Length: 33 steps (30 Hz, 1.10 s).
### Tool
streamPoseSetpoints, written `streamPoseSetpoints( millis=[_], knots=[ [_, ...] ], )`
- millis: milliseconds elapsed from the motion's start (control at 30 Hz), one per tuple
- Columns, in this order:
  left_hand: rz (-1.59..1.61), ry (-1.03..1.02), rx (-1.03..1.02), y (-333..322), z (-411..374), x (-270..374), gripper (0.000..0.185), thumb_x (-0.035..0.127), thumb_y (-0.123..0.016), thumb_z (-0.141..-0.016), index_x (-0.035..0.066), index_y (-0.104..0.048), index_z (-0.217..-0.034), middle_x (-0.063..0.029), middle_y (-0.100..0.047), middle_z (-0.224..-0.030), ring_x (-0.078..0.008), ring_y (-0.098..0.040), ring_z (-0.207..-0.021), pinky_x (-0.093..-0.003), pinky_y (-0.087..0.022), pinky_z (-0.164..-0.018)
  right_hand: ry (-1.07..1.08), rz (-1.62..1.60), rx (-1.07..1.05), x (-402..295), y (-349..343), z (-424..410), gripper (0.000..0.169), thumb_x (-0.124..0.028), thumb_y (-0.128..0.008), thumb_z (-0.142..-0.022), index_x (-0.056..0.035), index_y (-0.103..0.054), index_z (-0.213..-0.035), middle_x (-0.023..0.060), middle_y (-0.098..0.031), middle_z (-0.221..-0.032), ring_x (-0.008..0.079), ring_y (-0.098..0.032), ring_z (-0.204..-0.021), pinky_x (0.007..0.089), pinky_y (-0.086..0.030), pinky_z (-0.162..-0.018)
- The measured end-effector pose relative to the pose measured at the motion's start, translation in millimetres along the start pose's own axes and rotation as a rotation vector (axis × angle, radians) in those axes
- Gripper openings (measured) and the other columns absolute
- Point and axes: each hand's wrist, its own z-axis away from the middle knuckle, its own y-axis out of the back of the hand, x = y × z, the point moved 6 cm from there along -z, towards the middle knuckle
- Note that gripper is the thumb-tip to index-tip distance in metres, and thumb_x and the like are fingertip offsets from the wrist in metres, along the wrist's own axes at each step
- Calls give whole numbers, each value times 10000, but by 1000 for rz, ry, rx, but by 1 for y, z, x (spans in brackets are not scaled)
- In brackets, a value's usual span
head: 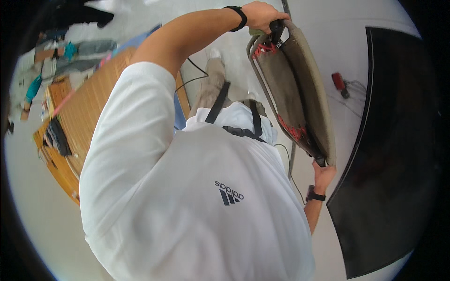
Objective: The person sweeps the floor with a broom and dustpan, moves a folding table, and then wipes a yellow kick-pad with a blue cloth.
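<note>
A folded frame [281,84] with grey-brown fabric, tubular edges and red cord lacing is held out at my right side. My left hand [265,17], with a black wristband, reaches across and grips its far end by a black fitting; the fingertips are partly hidden. At the near end, my right hand [323,174], wearing a dark watch, holds the corner next to another black fitting. Between its layers the frame gapes slightly, showing a dark fold inside.
A wooden table [102,84] stands left, with dark cloth [59,137] at its edge. Beyond it are people with teal on their hands or forearms. A large black panel [390,158] lies right, near a red device [338,81] with cables. A thin cable [290,165] runs on the floor.
</note>
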Motion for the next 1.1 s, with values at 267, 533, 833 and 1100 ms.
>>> streamPoseSetpoints(
  millis=[267, 533, 833, 1100],
  knots=[
    [-6, -67, 2, 47, -53, -70, 698, 173, -815, -757, 253, -550, -1398, -109, -745, -1094, -370, -705, -993, -497, -579, -862, -59, -14, 56, -40, -23, -58, 456, -54, -828, -696, 4, -625, -1099, 207, -695, -996, 355, -682, -907, 384, -535, -850],
    [-24, -136, -1, 121, -144, -228, 682, 178, -792, -765, 220, -547, -1401, -128, -739, -1046, -371, -695, -973, -490, -559, -845, -33, -35, 90, -155, -69, -210, 439, -55, -819, -714, -1, -628, -1105, 204, -698, -999, 397, -686, -925, 403, -543, -843],
    [79, -22, -84, 189, -182, -401, 665, 171, -817, -757, 220, -553, -1366, -148, -725, -1136, -389, -683, -1024, -484, -545, -873, -88, 22, -2, -280, -101, -354, 494, -42, -812, -653, -13, -626, -1110, 215, -701, -1018, 424, -685, -971, 425, -548, -841],
    [43, -78, -36, 274, -321, -607, 696, 145, -814, -759, 232, -539, -1393, -183, -718, -1100, -390, -686, -1025, -480, -552, -892, -69, 112, 30, -412, -133, -549, 639, -67, -882, -648, -31, -592, -1217, 231, -693, -1072, 454, -664, -1021, 471, -555, -854]
  ],
)
